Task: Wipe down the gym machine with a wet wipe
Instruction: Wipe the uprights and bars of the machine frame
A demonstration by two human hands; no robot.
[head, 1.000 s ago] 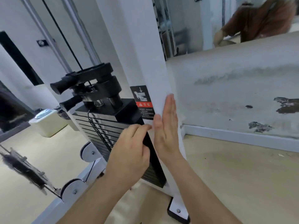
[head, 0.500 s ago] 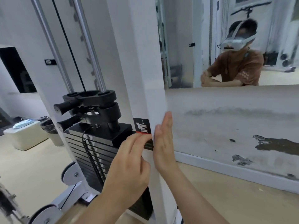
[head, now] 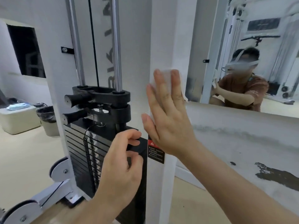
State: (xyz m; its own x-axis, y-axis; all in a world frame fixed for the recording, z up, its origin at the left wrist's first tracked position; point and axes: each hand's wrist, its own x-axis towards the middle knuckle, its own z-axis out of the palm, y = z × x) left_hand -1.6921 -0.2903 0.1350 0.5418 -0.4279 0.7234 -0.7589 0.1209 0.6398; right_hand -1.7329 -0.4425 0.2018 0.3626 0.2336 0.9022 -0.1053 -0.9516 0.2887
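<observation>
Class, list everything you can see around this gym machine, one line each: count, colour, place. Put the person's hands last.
post: one, white, upright, centre.
wet wipe: one, white, pressed on the post.
weight stack: one, black, left of the post.
guide rods: two, chrome, rising above the stack.
cable: one, black, between the rods.
coiled cord: one, black, down the stack's front.
warning label: one, black and red, low on the post.
bin: one, grey, black liner, far left.
box: one, cream, left of the bin.
mirror: one, right wall.
left hand: grips the stack's front edge.
right hand: flat, pressing the wipe on the post.
</observation>
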